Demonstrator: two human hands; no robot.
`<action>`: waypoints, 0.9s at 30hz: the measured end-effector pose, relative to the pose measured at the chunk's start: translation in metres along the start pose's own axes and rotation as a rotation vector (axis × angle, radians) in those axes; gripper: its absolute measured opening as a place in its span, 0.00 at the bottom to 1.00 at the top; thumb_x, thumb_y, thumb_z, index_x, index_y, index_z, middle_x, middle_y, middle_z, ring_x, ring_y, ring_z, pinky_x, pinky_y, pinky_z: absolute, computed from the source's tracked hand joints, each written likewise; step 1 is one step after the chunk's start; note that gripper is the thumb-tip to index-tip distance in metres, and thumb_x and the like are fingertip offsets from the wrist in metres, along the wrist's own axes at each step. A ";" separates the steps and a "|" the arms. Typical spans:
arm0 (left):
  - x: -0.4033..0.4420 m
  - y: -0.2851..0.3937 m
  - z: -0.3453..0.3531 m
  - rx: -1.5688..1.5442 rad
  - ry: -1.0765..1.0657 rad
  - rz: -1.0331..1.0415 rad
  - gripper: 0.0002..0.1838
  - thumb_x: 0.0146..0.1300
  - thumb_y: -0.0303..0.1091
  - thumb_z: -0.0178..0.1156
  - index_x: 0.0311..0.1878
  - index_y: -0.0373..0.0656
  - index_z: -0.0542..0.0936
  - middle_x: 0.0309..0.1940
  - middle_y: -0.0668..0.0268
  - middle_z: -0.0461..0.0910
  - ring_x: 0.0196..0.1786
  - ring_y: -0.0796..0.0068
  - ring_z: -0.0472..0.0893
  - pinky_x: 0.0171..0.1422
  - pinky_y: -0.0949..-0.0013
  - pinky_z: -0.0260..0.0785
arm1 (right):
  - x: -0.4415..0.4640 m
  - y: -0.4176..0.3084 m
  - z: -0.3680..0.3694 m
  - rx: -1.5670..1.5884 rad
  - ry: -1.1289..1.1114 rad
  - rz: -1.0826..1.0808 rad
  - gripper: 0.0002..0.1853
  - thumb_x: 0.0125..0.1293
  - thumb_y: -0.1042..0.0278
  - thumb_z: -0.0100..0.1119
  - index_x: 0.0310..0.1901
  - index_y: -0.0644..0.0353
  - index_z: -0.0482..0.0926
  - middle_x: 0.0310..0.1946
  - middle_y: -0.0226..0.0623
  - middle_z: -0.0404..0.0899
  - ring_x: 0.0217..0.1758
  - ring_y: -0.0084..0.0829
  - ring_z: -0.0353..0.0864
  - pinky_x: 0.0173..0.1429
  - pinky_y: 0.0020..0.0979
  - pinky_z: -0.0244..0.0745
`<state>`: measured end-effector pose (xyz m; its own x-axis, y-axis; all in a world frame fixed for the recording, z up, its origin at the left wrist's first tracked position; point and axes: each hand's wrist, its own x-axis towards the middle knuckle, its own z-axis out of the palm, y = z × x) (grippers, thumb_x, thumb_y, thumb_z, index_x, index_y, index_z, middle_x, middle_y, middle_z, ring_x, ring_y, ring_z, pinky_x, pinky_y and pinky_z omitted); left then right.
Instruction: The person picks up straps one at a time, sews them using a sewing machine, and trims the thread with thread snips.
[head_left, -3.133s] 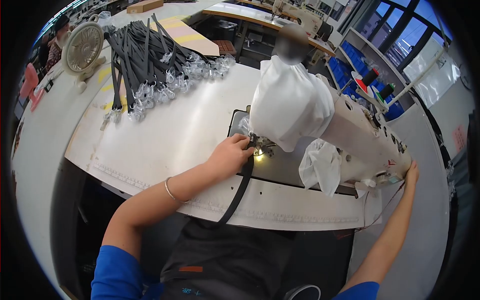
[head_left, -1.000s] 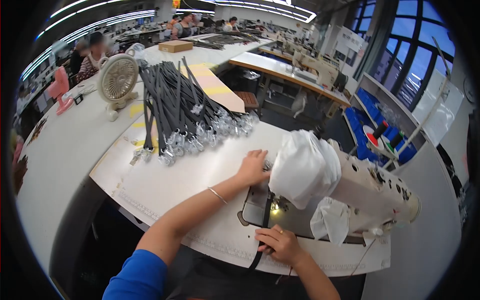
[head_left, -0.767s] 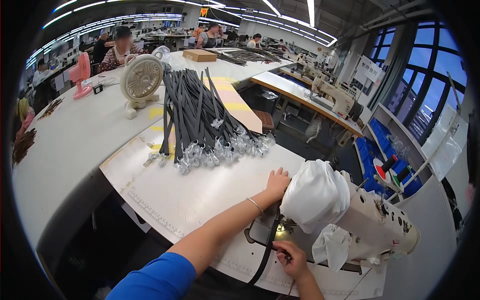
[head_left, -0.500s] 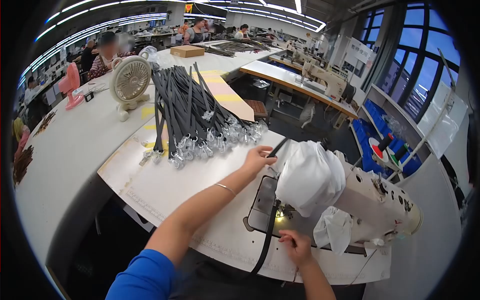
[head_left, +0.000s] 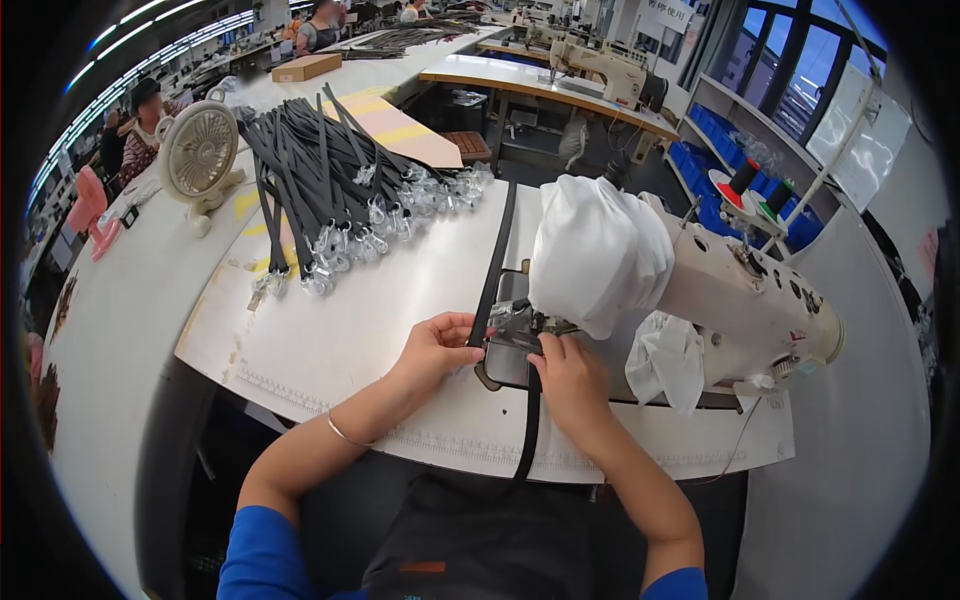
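Note:
In the head view a long black strap lies at the sewing machine, whose head is wrapped in white cloth. My left hand pinches one length of the strap between thumb and fingers, left of the metal plate. Close by, my right hand has its fingers closed on the strap just below the covered head. Another length runs down from there over the table's front edge. Between my hands is a clear plastic-wrapped piece; its details are too small to tell. The needle area is mostly hidden.
A pile of black straps with plastic-wrapped clips lies at the back left. Beyond it are a beige fan and a cardboard box. Thread spools stand right of the machine. Other people sit farther back.
My left hand has come back toward me from the far side of the machine. My right hand has moved up to the strap beside the plate. The view has tilted down.

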<state>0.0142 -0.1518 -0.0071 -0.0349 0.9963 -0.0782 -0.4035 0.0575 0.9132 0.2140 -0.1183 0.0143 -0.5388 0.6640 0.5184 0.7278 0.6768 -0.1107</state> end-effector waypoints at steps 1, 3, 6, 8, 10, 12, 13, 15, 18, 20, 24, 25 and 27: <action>0.001 -0.001 -0.002 0.023 -0.009 0.002 0.20 0.49 0.13 0.60 0.47 0.35 0.73 0.45 0.59 0.79 0.44 0.76 0.78 0.51 0.75 0.71 | 0.004 0.001 0.005 -0.033 0.034 -0.035 0.11 0.54 0.63 0.61 0.34 0.58 0.71 0.27 0.33 0.72 0.36 0.34 0.76 0.40 0.33 0.71; 0.003 -0.002 -0.002 0.047 -0.020 0.004 0.20 0.49 0.12 0.60 0.47 0.35 0.73 0.45 0.59 0.79 0.43 0.77 0.78 0.50 0.75 0.72 | 0.011 0.002 0.014 -0.066 0.069 -0.068 0.10 0.54 0.64 0.61 0.33 0.57 0.71 0.26 0.33 0.72 0.35 0.33 0.76 0.39 0.33 0.71; 0.003 -0.002 -0.003 0.035 -0.025 -0.004 0.20 0.49 0.12 0.60 0.47 0.35 0.73 0.45 0.58 0.79 0.43 0.77 0.79 0.50 0.75 0.72 | 0.016 0.002 0.026 -0.080 0.039 -0.133 0.12 0.56 0.62 0.61 0.39 0.57 0.74 0.27 0.34 0.74 0.32 0.35 0.77 0.35 0.35 0.71; 0.002 -0.002 -0.004 0.038 -0.022 -0.023 0.20 0.49 0.12 0.60 0.47 0.35 0.72 0.45 0.58 0.79 0.42 0.77 0.79 0.49 0.75 0.72 | 0.016 0.001 0.030 -0.051 0.007 -0.108 0.11 0.56 0.62 0.60 0.38 0.56 0.74 0.26 0.34 0.74 0.27 0.35 0.78 0.31 0.34 0.72; 0.000 0.000 -0.002 0.025 -0.015 -0.022 0.20 0.49 0.12 0.59 0.47 0.35 0.72 0.45 0.58 0.79 0.42 0.77 0.79 0.49 0.74 0.73 | 0.012 0.004 0.022 0.017 0.044 -0.092 0.10 0.55 0.63 0.62 0.36 0.56 0.74 0.26 0.34 0.75 0.25 0.34 0.77 0.30 0.33 0.72; 0.000 0.000 -0.002 0.005 -0.002 -0.015 0.20 0.49 0.12 0.59 0.47 0.35 0.72 0.45 0.58 0.79 0.42 0.76 0.79 0.49 0.74 0.73 | 0.004 0.011 0.010 0.084 0.077 -0.085 0.09 0.55 0.65 0.63 0.34 0.57 0.75 0.26 0.34 0.75 0.23 0.33 0.77 0.28 0.32 0.72; 0.001 -0.002 -0.003 0.001 -0.012 -0.008 0.20 0.50 0.12 0.59 0.48 0.35 0.72 0.45 0.59 0.79 0.42 0.78 0.79 0.47 0.75 0.72 | -0.007 0.016 0.005 0.194 0.033 -0.156 0.09 0.52 0.66 0.64 0.33 0.56 0.76 0.27 0.33 0.75 0.24 0.32 0.77 0.28 0.32 0.72; 0.001 -0.002 -0.003 -0.006 -0.017 -0.001 0.20 0.50 0.12 0.58 0.48 0.35 0.73 0.45 0.61 0.80 0.41 0.79 0.78 0.46 0.75 0.72 | -0.019 0.017 -0.005 0.306 -0.017 -0.229 0.09 0.50 0.67 0.65 0.31 0.56 0.76 0.27 0.32 0.75 0.25 0.31 0.77 0.28 0.32 0.72; 0.000 -0.001 -0.002 0.001 -0.013 -0.012 0.20 0.49 0.11 0.58 0.48 0.35 0.73 0.45 0.60 0.80 0.41 0.79 0.78 0.46 0.75 0.72 | -0.028 0.019 -0.009 0.463 -0.116 -0.481 0.09 0.48 0.69 0.66 0.32 0.55 0.77 0.33 0.28 0.77 0.26 0.29 0.75 0.27 0.29 0.72; 0.001 -0.001 -0.002 0.015 -0.015 -0.017 0.20 0.49 0.12 0.58 0.48 0.35 0.73 0.45 0.60 0.80 0.41 0.79 0.78 0.47 0.75 0.72 | -0.031 0.024 -0.002 0.452 -0.142 -0.526 0.10 0.47 0.70 0.66 0.33 0.55 0.78 0.37 0.25 0.78 0.27 0.27 0.74 0.28 0.27 0.72; 0.001 -0.002 -0.003 0.019 -0.018 -0.003 0.21 0.49 0.11 0.58 0.49 0.34 0.73 0.45 0.60 0.80 0.41 0.79 0.78 0.47 0.75 0.72 | -0.034 0.025 0.003 0.480 -0.100 -0.482 0.08 0.48 0.69 0.66 0.31 0.55 0.77 0.36 0.24 0.78 0.28 0.26 0.73 0.28 0.26 0.72; 0.000 -0.001 -0.002 0.022 -0.021 -0.003 0.21 0.50 0.11 0.58 0.49 0.34 0.73 0.45 0.60 0.80 0.41 0.78 0.79 0.47 0.75 0.72 | -0.034 0.024 0.003 0.462 -0.083 -0.476 0.08 0.49 0.69 0.65 0.31 0.54 0.77 0.37 0.24 0.78 0.29 0.26 0.73 0.29 0.26 0.72; 0.000 0.000 -0.001 0.024 -0.028 -0.002 0.21 0.50 0.12 0.58 0.50 0.34 0.73 0.45 0.60 0.80 0.41 0.78 0.79 0.47 0.74 0.72 | -0.034 0.025 0.002 0.439 -0.064 -0.470 0.08 0.49 0.68 0.65 0.31 0.54 0.77 0.37 0.24 0.78 0.29 0.26 0.73 0.29 0.26 0.73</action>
<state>0.0136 -0.1520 -0.0077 -0.0087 0.9976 -0.0689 -0.3811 0.0604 0.9226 0.2495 -0.1235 -0.0082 -0.7921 0.2736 0.5456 0.1740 0.9580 -0.2279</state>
